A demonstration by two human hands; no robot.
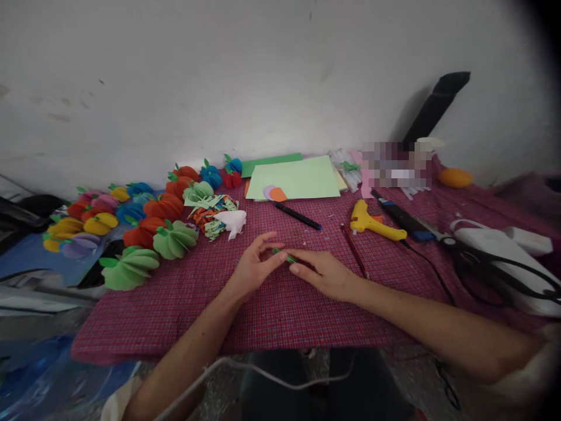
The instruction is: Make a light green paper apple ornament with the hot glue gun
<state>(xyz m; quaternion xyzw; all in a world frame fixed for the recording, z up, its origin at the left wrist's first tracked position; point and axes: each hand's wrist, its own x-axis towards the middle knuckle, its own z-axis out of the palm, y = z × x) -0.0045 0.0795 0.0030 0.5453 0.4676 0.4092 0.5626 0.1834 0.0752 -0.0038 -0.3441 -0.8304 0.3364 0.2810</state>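
My left hand [255, 266] and my right hand [329, 275] meet over the middle of the table. Between their fingertips is a small, thin green paper piece [277, 251], mostly covered by the fingers, so its exact shape does not show. Thumb and fingers of each hand pinch it. Just beyond my hands lies a black marker [298, 216]. To the left of them sits a pile of paper scraps [214, 219] in green and orange, with a crumpled white piece [232, 222] on it.
Paper pumpkins [164, 207] in several colours crowd the left side. Pale green sheets [293, 178] lie at the back, with purple and orange paper circles [277, 194] on top. To the right are a yellow glue gun [372, 222], a utility knife [401, 216] and black-handled scissors [482, 263].
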